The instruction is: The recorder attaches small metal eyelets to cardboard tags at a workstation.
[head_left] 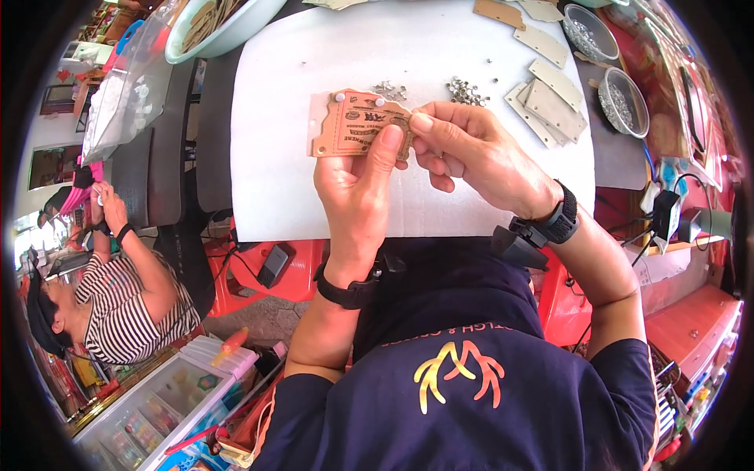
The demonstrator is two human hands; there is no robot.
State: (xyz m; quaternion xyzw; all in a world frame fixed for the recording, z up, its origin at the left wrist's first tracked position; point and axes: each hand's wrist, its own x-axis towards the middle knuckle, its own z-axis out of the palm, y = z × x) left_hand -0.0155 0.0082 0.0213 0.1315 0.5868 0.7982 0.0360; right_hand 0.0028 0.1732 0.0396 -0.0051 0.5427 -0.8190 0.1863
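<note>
My left hand (357,192) holds a tan, flat, rectangular leather tag with dark printing and a notched left edge (353,125); my thumb lies across its lower right face and the rest of my fingers are tucked behind it, clenched on it. My right hand (475,149) meets it from the right, thumb and forefinger pinched on the tag's right end, the other fingers curled underneath. Two small round silver studs (359,97) sit along the tag's top edge, just above my left thumb.

Beyond my fingertips lies a white sheet (314,71) covering the dark tabletop (169,157). Just past the tag are two little heaps of loose silver metal rivets (466,92), and a few stray ones lie further out. Up and to the right of my right hand lies a fanned stack of pale tan leather blanks (550,106), and beyond them stand two clear round bowls of small shiny metal parts (622,100).

Far out to the left of my left hand stands a pale green round basin (228,27) with tan pieces in it, and beside it lies a clear plastic bag (126,94). Low on my left, another person in a black-and-white striped shirt (126,310) sits with hands raised.
</note>
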